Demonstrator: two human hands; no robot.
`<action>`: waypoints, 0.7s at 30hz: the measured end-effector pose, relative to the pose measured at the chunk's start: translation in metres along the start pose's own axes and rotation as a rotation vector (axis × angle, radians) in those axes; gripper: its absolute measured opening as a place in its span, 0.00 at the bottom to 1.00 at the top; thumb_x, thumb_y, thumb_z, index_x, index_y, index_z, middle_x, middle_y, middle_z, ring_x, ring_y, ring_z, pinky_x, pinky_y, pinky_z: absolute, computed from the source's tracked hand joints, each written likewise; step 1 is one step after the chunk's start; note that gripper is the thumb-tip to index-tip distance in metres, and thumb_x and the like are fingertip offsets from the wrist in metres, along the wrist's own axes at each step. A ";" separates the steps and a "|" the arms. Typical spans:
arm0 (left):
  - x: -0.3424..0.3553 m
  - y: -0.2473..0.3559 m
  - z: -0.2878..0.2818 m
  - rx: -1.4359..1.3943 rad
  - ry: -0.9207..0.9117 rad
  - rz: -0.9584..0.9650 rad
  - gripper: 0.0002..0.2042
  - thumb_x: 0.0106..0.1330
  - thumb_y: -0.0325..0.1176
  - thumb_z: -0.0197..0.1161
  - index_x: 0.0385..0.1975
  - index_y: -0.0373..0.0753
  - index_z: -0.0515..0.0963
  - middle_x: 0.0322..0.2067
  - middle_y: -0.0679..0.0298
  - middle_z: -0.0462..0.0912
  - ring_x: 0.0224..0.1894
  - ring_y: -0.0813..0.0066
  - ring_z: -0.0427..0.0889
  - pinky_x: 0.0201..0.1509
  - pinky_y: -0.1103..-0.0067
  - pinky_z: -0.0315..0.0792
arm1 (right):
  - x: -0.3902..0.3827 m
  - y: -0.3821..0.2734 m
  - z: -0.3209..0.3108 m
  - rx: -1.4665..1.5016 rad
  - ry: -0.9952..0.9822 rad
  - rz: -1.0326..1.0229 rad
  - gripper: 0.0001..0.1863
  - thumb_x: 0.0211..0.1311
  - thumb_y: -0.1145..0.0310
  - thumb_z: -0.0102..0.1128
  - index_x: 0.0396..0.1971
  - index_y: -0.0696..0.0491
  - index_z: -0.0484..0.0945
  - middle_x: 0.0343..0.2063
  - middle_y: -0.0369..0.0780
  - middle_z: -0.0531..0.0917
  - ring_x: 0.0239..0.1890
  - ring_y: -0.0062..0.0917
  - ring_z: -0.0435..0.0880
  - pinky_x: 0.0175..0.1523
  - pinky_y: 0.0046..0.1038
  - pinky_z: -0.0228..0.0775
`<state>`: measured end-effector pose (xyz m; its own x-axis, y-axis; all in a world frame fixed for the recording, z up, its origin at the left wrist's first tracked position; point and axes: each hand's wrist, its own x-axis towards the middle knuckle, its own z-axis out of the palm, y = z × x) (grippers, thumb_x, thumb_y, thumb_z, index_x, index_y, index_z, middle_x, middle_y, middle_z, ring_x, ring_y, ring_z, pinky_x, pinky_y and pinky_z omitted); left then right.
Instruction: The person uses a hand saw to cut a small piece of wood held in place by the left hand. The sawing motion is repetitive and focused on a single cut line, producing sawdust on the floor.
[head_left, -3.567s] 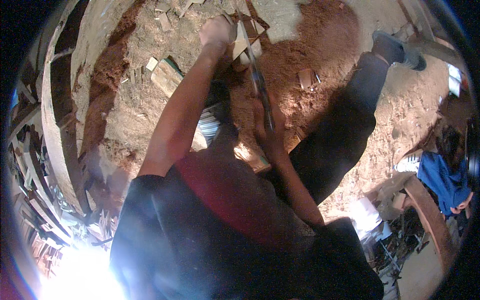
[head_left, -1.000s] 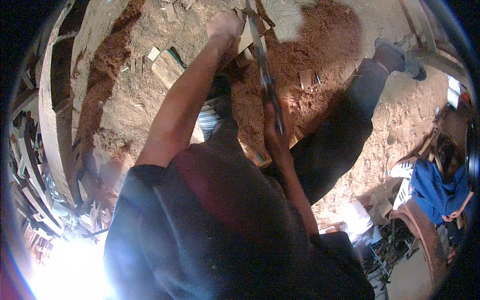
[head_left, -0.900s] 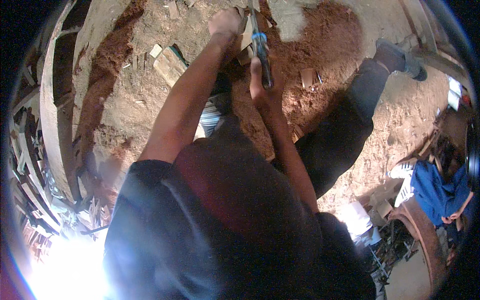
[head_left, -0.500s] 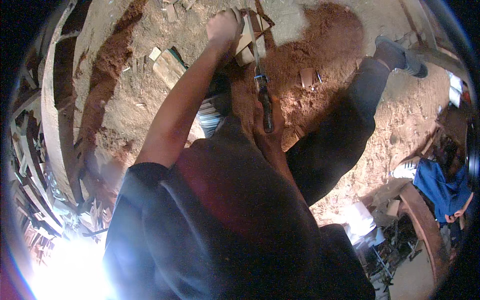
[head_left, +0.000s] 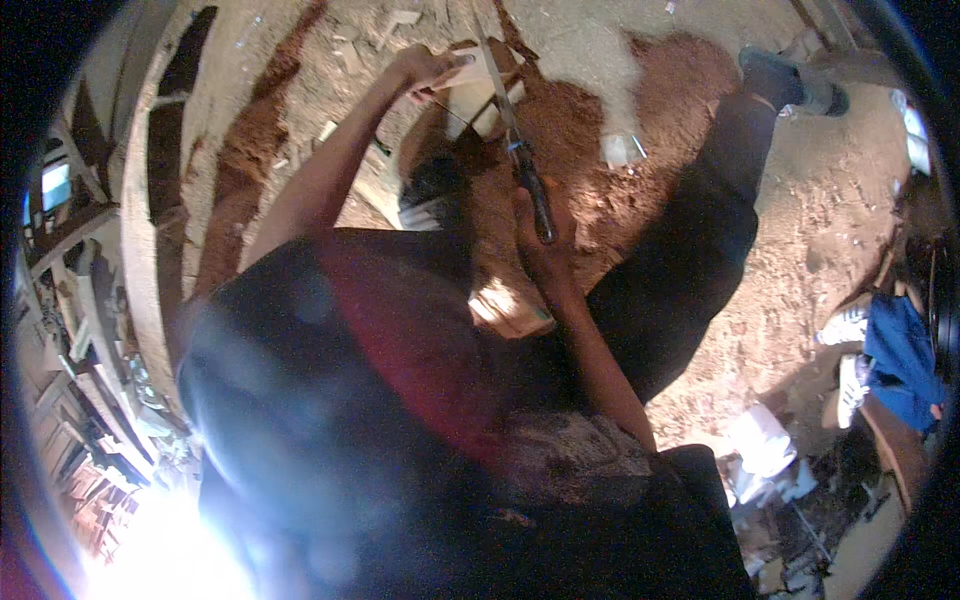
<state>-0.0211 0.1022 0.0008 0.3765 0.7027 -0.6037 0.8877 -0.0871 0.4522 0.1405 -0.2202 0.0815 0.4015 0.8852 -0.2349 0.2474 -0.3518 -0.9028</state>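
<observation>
My right hand [head_left: 555, 240] is wrapped round the dark handle of a long, narrow-bladed hand tool [head_left: 523, 165]. Its thin metal blade points away from me, up to the far edge of view; the blade's exact kind is not clear. At the far middle, my left hand [head_left: 425, 72] grips a pale, flat piece of wood [head_left: 478, 70], thumb on top. The blade passes over or against this piece's right side; I cannot tell whether they touch. A thick wooden beam [head_left: 508, 305] lies lengthwise between my legs, its near end lit.
Reddish sawdust [head_left: 680, 75] covers the ground around the work. A small pale offcut [head_left: 622, 150] lies right of the tool. Stacked boards [head_left: 145, 250] stand at the left. A person in blue trousers [head_left: 900, 350] is at the right, near a white container [head_left: 762, 440].
My left hand has shifted left and nearer, and now shows its thumb on the wood. My body has leaned back, uncovering the beam's near end. The tool's handle has swung slightly right.
</observation>
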 end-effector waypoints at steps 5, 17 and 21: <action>-0.038 0.003 -0.004 -0.614 0.096 -0.088 0.34 0.66 0.58 0.63 0.35 0.19 0.81 0.28 0.42 0.86 0.24 0.58 0.90 0.26 0.69 0.88 | -0.011 -0.019 -0.006 0.084 0.041 -0.061 0.16 0.75 0.56 0.59 0.45 0.57 0.80 0.28 0.44 0.79 0.32 0.34 0.79 0.40 0.39 0.70; -0.055 0.015 0.025 0.205 0.463 -0.068 0.29 0.75 0.55 0.51 0.40 0.28 0.84 0.38 0.34 0.85 0.46 0.34 0.85 0.54 0.53 0.79 | -0.033 -0.005 -0.017 0.178 -0.058 0.083 0.18 0.75 0.55 0.60 0.35 0.56 0.80 0.24 0.34 0.75 0.28 0.20 0.70 0.34 0.28 0.64; -0.027 0.019 0.021 0.591 0.319 0.113 0.26 0.75 0.51 0.49 0.44 0.33 0.85 0.44 0.42 0.87 0.49 0.40 0.86 0.54 0.56 0.80 | -0.027 -0.022 -0.031 0.187 -0.059 0.091 0.18 0.75 0.54 0.60 0.38 0.57 0.81 0.25 0.34 0.77 0.30 0.20 0.72 0.36 0.28 0.65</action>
<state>-0.0083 0.0666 0.0116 0.4594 0.8326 -0.3095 0.8773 -0.4799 0.0114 0.1513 -0.2459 0.1187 0.3613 0.8706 -0.3339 0.0428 -0.3732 -0.9268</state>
